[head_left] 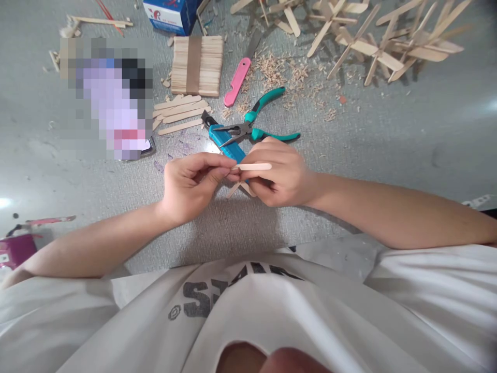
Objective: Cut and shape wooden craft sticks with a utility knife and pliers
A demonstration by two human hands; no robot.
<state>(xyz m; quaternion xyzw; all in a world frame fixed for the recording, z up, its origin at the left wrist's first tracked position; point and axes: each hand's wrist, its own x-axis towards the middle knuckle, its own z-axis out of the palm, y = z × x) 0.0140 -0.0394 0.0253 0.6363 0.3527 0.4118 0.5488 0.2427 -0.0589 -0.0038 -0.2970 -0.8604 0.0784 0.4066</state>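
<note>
My left hand [198,184] is closed, thumb and index finger pinching one end of a pale wooden craft stick [256,167]. The stick points right, in front of the curled fingers of my right hand [281,173]. That hand is closed too, its fingertips meeting those of the left at the stick; its exact hold is partly hidden. Ends of more craft sticks [246,188] show just below the fingers. A blue utility knife [229,145] lies beyond, its lower end behind my right hand. Teal-handled pliers [246,127] rest with their jaws across the knife.
Loose craft sticks [180,112] lie beside a banded bundle [212,67]. A pink folding knife [237,83] has its blade out, near wood shavings [274,70]. Crossed-stick assemblies [373,49] crowd the far right. A blue-white box [166,16] stands behind; a blurred patch covers the left.
</note>
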